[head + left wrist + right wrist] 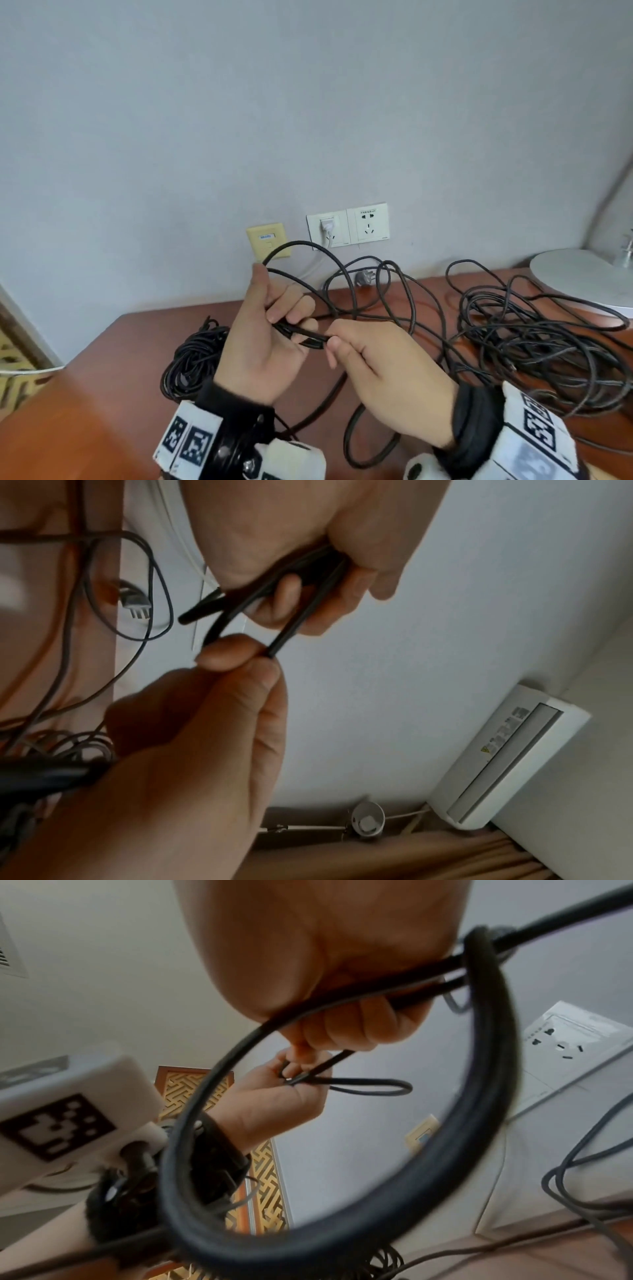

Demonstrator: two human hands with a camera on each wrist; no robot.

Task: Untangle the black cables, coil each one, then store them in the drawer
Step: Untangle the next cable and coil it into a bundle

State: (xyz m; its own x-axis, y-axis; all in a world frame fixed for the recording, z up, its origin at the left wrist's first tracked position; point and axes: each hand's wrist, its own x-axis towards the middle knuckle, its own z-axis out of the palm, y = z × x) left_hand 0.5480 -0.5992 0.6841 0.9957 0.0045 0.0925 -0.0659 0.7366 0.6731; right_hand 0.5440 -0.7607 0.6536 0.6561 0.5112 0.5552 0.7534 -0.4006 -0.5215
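Note:
I hold a black cable (301,329) up above the desk between both hands. My left hand (291,318) grips a few loops of it in curled fingers, and one loop (308,243) arcs up past the thumb. My right hand (330,342) pinches the same cable just right of the left fingers. The left wrist view shows the strands (240,607) running from my left hand (294,593) to the right thumb and forefinger (236,653). A large loop (479,1096) hangs close to the right wrist camera. A coiled black bundle (195,359) lies on the desk at the left. No drawer is in view.
A loose tangle of black cables (531,335) covers the right of the brown desk (102,394). A white lamp base (582,277) stands at the far right. Wall sockets (368,224) and a yellow network socket (269,240) are behind, with a grey plug (363,279) lying below them.

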